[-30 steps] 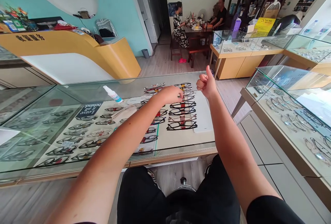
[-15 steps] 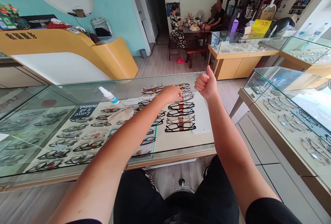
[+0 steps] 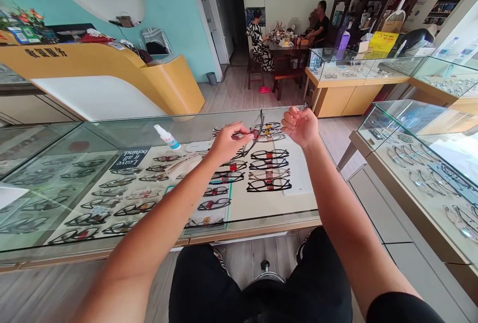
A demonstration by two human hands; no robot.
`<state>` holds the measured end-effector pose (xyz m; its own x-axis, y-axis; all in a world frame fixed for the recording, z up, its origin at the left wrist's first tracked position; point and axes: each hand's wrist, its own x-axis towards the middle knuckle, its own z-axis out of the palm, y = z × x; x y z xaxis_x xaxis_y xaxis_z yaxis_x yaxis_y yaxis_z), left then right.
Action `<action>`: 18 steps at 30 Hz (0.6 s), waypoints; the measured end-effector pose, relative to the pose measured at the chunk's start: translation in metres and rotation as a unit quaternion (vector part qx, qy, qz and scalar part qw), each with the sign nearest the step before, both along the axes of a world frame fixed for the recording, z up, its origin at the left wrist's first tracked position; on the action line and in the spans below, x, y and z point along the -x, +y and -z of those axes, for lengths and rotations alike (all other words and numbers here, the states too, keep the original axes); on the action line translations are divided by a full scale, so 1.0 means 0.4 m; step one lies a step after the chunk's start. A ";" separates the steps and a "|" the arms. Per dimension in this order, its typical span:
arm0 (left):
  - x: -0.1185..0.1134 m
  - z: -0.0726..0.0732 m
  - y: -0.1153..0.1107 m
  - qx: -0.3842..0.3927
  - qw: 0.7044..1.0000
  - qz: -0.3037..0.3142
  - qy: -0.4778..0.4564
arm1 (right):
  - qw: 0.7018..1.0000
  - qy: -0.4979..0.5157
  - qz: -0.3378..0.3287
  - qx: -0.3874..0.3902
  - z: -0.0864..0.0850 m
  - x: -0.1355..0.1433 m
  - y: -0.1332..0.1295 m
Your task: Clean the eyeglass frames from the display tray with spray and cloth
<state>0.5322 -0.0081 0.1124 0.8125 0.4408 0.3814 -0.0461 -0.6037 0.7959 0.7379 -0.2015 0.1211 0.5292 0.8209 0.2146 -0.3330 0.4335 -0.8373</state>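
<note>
My left hand pinches a pair of dark-framed eyeglasses between thumb and fingertips. The glasses are raised and tilted on end above the display counter. Just right of them is my right hand, its fingers curled toward the palm; I make out nothing held in it. Below the hands, several black-framed eyeglasses form a column with red marks at the middle. Further pairs lie behind the held glasses and to the left, partly hidden by my left forearm.
A white spray bottle stands left on the counter near a pale folded cloth. A dark printed card lies farther left. Another glass showcase is at the right. Two people sit at a table at the back.
My left hand has lifted a pair of eyeglasses from the column and turned them on end. My right hand has rolled from a thumb-up fist to curled fingers. The view has shifted slightly.
</note>
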 end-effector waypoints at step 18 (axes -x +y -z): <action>0.102 0.025 -0.042 0.230 0.967 0.009 -0.113 | 0.961 -0.055 -0.273 0.002 0.039 0.182 0.065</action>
